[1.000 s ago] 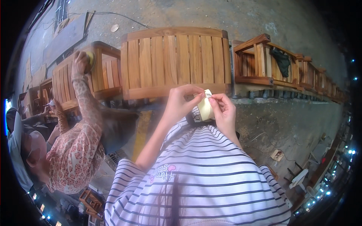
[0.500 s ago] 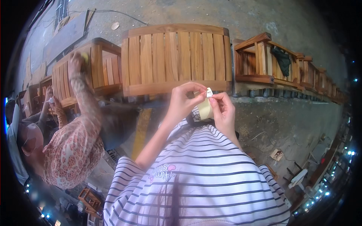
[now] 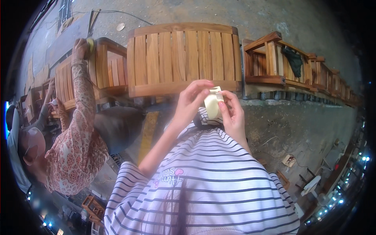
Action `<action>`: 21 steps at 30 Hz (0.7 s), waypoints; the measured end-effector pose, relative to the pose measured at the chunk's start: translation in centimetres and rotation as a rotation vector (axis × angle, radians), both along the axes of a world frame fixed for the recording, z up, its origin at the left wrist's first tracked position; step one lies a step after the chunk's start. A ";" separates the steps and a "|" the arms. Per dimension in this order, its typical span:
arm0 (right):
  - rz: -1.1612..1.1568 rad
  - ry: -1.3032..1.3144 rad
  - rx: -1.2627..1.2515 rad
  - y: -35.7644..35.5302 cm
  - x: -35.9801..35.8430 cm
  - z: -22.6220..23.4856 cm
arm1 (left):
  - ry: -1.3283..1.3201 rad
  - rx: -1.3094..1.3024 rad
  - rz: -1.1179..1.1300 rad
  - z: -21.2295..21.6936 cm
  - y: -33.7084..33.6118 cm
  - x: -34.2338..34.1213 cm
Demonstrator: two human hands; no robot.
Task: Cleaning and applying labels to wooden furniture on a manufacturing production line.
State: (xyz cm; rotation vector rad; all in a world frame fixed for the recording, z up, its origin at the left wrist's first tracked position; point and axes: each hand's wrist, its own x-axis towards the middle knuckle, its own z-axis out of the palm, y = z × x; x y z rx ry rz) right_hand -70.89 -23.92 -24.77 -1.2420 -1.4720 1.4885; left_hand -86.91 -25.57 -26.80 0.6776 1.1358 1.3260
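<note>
Just short of the wooden slatted top, both my hands hold a pale yellow sheet (image 3: 212, 108) that looks like paper, bent over at its upper end. My left hand (image 3: 192, 100) has its fingers curled against the top left of the sheet, with the thumb at the fold. On the other side, my right hand (image 3: 234, 114) pinches the right edge between thumb and fingers. The sheet's lower part hangs down in front of my striped shirt. Beyond my hands stands the slatted wooden top (image 3: 184, 58) with a frame around it.
To my left, a person in a patterned top (image 3: 74, 152) reaches over another slatted wooden piece (image 3: 64, 80), holding a yellow pad (image 3: 91, 45). On the right, wooden frames (image 3: 264, 58) stand in a row, a dark green cloth (image 3: 292, 62) on one. Scraps lie on the concrete floor.
The sheet has turned to show more of its yellow face, and its bent end looks wider. My left fingers have shifted slightly up. The person's arm at left has stretched farther away.
</note>
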 end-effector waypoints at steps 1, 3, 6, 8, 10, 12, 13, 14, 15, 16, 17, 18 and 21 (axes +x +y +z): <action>0.005 0.005 -0.001 0.1 -0.2 0.2 | 0.005 -0.001 0.005 0.5 -0.2 -0.4; 0.064 0.046 -0.104 0.3 -1.0 1.2 | 0.756 0.240 -0.033 2.1 -0.2 -1.5; 0.095 0.066 -0.024 -1.0 -1.6 1.2 | 0.870 0.340 0.021 3.2 -0.9 -2.1; 0.070 0.112 -0.098 -1.9 -1.5 2.1 | 0.926 0.383 0.079 4.1 -1.5 -1.9; 0.104 0.102 -0.089 -2.6 -0.8 2.3 | 0.993 0.387 0.094 4.9 -2.5 -1.6; 0.134 0.050 -0.047 -3.6 -0.1 3.1 | 1.023 0.360 0.053 6.6 -3.9 -1.1; 0.121 0.077 -0.050 -3.8 -0.2 3.5 | 1.033 0.355 0.039 6.5 -4.2 -1.1; 0.108 0.078 -0.090 -4.1 -0.3 4.1 | 1.032 0.367 0.047 6.7 -4.6 -1.2; 0.092 0.075 -0.131 -4.1 -0.6 4.6 | 1.027 0.381 0.051 6.8 -4.8 -1.6; 0.112 0.087 -0.119 -4.2 -0.8 5.2 | 1.044 0.383 0.071 7.1 -4.9 -1.7; 0.105 0.077 -0.150 -4.3 -0.9 5.8 | 1.058 0.397 0.053 7.3 -5.1 -1.9; 0.094 0.063 -0.183 -4.3 -0.9 5.9 | 1.069 0.411 0.031 7.3 -5.2 -1.9; 0.115 -0.075 -0.016 -3.6 -0.3 4.5 | 1.149 0.471 0.044 7.0 -4.8 -1.5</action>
